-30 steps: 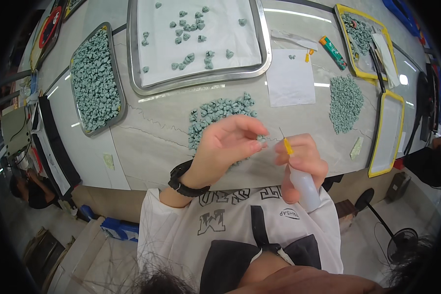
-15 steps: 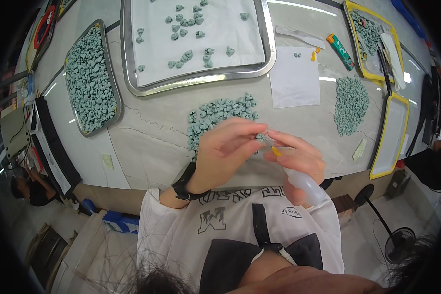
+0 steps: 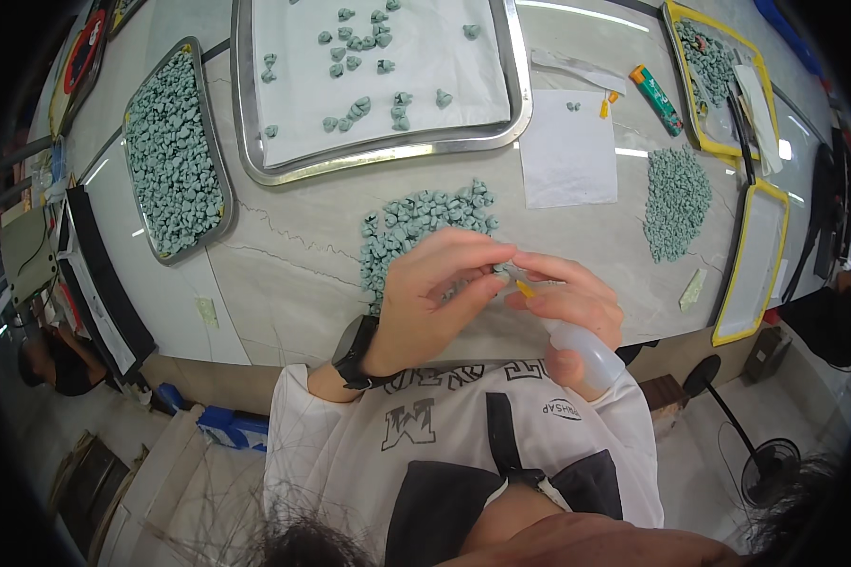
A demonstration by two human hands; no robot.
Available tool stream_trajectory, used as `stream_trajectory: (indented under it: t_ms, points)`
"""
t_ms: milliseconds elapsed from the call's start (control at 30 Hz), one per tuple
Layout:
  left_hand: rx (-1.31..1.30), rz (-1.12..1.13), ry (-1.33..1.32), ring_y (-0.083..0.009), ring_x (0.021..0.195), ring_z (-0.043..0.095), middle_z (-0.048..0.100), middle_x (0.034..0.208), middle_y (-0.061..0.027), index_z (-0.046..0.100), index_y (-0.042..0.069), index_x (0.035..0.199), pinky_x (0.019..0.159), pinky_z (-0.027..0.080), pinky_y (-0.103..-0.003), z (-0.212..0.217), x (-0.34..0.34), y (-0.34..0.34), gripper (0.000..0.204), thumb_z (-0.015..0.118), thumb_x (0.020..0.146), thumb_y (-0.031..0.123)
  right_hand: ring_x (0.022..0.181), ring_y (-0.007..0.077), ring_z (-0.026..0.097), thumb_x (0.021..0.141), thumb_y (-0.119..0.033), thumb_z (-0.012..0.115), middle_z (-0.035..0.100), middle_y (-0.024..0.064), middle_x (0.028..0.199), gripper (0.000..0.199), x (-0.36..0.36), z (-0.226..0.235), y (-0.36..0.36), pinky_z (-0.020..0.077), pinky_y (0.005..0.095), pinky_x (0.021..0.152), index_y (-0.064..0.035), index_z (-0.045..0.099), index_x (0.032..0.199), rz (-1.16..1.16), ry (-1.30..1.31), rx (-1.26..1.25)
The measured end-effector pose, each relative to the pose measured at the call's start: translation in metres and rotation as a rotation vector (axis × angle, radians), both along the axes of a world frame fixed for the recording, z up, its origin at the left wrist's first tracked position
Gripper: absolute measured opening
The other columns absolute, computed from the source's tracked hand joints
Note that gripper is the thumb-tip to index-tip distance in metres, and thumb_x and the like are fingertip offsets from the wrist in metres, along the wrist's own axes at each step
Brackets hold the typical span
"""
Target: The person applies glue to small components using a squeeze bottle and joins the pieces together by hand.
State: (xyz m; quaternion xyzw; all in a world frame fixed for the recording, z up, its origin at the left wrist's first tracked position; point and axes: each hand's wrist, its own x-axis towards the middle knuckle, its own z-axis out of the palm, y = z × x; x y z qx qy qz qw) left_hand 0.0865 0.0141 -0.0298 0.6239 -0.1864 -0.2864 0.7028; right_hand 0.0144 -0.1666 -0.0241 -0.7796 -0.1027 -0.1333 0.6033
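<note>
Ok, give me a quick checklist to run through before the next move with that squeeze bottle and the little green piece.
1. Small green piece pinched in left hand fingertips: ok.
2. Squeeze bottle gripped by right hand: ok.
3. Yellow nozzle pointed at the piece: ok; whether it touches, cannot tell.
4. Pile of green pieces on the table just beyond the hands: ok.
5. Large steel tray with room on its white liner: ok.
6. Anything coming out of the nozzle: cannot tell.
</note>
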Motion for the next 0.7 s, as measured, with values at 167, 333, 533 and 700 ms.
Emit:
stream_trajectory:
  t_ms: [167,333,533,700]
  points:
    - [-0.012,0.015,0.016,-0.0153,0.097,0.058,0.055,0.113,-0.0133,0.06,-0.005,0.115,0.081,0.051,-0.025,-0.001,-0.001,0.0,0.032,0.056,0.084,-0.013,0.096,0.0394,0.065,0.096,-0.049,0.042,0.068,0.0239,0.084,0.047,-0.001,-0.003,0.003,0.0531,0.0425,0.079,-0.0043,0.055,0.101,-0.017,-0.008,0.064]
    - [-0.006,0.061,0.082,-0.0161,0.096,0.059,0.058,0.109,-0.0106,0.064,-0.001,0.112,0.082,0.052,-0.025,0.003,-0.002,-0.002,0.029,0.061,0.084,-0.006,0.091,0.0379,0.067,0.093,-0.042,0.051,0.067,0.0142,0.077,0.043,0.0,-0.004,0.003,0.0573,0.0404,0.07,0.0,0.059,0.095,-0.079,-0.074,0.057]
    - [-0.085,0.104,0.129,-0.0152,0.097,0.059,0.056,0.11,-0.0119,0.057,-0.005,0.117,0.085,0.052,-0.027,0.001,-0.002,0.001,0.033,0.057,0.085,-0.01,0.095,0.0342,0.059,0.076,-0.013,0.063,0.063,0.0132,0.098,0.034,-0.005,-0.007,-0.031,0.0482,0.0419,0.079,-0.0047,0.06,0.108,-0.05,0.113,-0.623]
    - [-0.197,0.138,0.294,-0.0147,0.102,0.057,0.056,0.109,-0.011,0.047,-0.007,0.127,0.09,0.052,-0.031,0.009,-0.003,0.0,0.043,0.054,0.085,-0.014,0.096,0.0319,0.055,0.064,-0.002,0.062,0.061,0.0102,0.097,0.048,-0.005,0.004,-0.041,0.0404,0.0386,0.083,-0.0064,0.061,0.112,-0.164,0.167,-0.931]
